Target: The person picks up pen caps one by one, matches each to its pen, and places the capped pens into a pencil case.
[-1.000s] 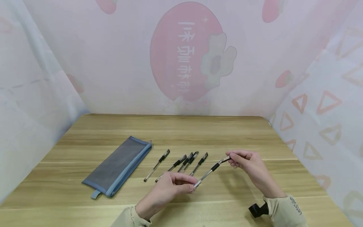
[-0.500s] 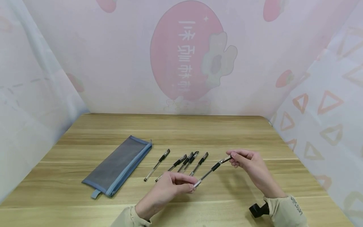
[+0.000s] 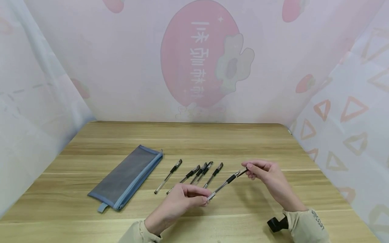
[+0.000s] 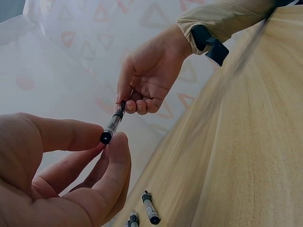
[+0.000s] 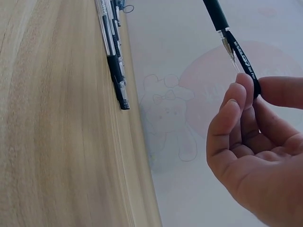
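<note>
A clear-barrelled pen (image 3: 226, 184) with a black grip section hangs in the air above the table (image 3: 243, 141), held slantwise between the person's two hands. The left hand (image 3: 179, 204) pinches the pen's blunt rear end between thumb and forefinger, a narrow grip closed on the barrel; the left wrist view shows the black end plug (image 4: 106, 137) caught between those fingertips. The right hand (image 3: 268, 179) pinches the far end, its grip closed on the black cap (image 5: 244, 61), with the thumb on one side and the curled fingers on the other. In the right wrist view the metal tip (image 5: 229, 52) shows beside the cap's clip, so the cap sits only part way on; how far exactly cannot be told.

Just beyond the left hand's grip, five more pens (image 3: 199, 173) lie on the wood, roughly parallel and slanted the same way as the held one. The nearest to the held pen (image 3: 213, 175) lies just beside it; two in the middle touch or nearly touch; the outermost one (image 3: 168, 176) lies a little apart on the left hand's outer side. Further out on that side lies a flat blue mesh pencil case (image 3: 126, 177), zipped edge toward the pens, well apart from both hands. Pale printed fabric (image 3: 200, 60) encloses the table on three sides
</note>
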{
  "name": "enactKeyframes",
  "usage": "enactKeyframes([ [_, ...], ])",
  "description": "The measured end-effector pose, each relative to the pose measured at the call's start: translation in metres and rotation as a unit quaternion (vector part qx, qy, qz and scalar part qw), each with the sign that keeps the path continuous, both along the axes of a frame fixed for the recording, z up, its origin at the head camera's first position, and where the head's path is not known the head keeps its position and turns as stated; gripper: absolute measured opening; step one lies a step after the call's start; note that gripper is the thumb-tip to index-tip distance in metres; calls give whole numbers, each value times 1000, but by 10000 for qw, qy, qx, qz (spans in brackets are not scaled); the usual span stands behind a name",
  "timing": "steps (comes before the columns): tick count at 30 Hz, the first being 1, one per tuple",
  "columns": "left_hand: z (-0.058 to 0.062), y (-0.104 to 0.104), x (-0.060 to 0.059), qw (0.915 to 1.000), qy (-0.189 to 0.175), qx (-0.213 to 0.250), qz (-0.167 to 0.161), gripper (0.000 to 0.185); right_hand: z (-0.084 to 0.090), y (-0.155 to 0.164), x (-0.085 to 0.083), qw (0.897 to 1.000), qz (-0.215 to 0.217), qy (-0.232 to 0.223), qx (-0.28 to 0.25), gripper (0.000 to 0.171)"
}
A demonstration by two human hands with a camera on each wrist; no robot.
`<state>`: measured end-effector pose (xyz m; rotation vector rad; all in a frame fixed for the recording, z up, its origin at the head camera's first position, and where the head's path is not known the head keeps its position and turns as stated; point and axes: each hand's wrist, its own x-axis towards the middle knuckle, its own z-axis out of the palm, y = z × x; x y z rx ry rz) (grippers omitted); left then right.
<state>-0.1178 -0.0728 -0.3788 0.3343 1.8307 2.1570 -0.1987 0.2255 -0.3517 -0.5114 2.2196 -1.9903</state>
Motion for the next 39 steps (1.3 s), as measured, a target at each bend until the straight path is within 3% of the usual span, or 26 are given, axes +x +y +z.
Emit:
enactKeyframes([
  [11,1,0,-1,9998,-9,118,130,24,1,-1,5,9990,330,-66,289,27],
  [18,3,0,-4,9927,-110,501,1089,25,-1,1,7,9980,598,50,204,31],
  [22,2,1,-7,9866,-245,815,1393,24,-2,2,8,9976,683,54,-19,25],
  [26,1,2,-8,9842,-312,964,1454,25,-1,3,8,9971,710,-13,-261,20],
  [32,1,1,-7,9867,-302,510,1516,25,1,2,10,9954,800,-132,-507,20],
  [39,-1,-1,-8,9868,-269,446,1533,24,3,-1,11,9979,552,-106,-308,27],
])
